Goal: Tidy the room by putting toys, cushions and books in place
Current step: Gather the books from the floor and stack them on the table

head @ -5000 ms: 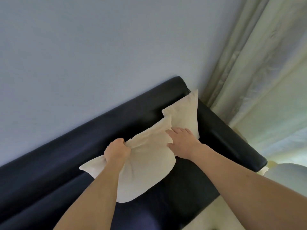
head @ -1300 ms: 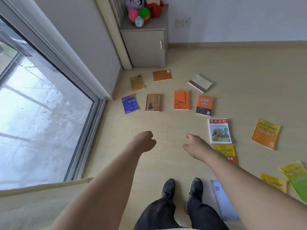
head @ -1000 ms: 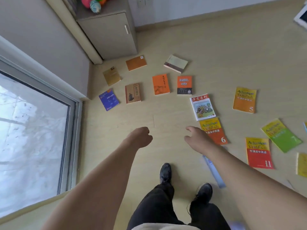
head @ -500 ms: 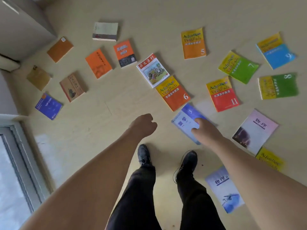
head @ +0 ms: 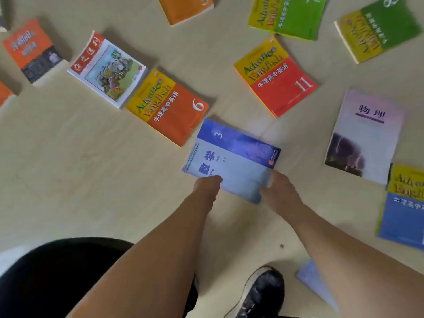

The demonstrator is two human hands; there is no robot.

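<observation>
Several books lie scattered flat on the pale wooden floor (head: pixel 80 171). A blue maths book marked 3 (head: pixel 231 154) lies right in front of me. My left hand (head: pixel 206 185) holds its near left corner with curled fingers. My right hand (head: pixel 278 193) grips its near right edge. An orange book marked 6 (head: pixel 169 109) touches its far left corner. A red book marked 11 (head: pixel 275 76) lies beyond it, apart.
A picture book (head: pixel 107 67) and an orange-black book (head: pixel 32 51) lie to the left. Two green books (head: pixel 291 14) are at the top right. At the right lie a physics book (head: pixel 364 134) and a blue-yellow book (head: pixel 403 207). My shoe (head: pixel 261 292) is below, next to a pale blue book (head: pixel 309 278).
I turned from the sofa cushions to the floor and bent down over the books. Both hands came down onto the near edge of the blue book.
</observation>
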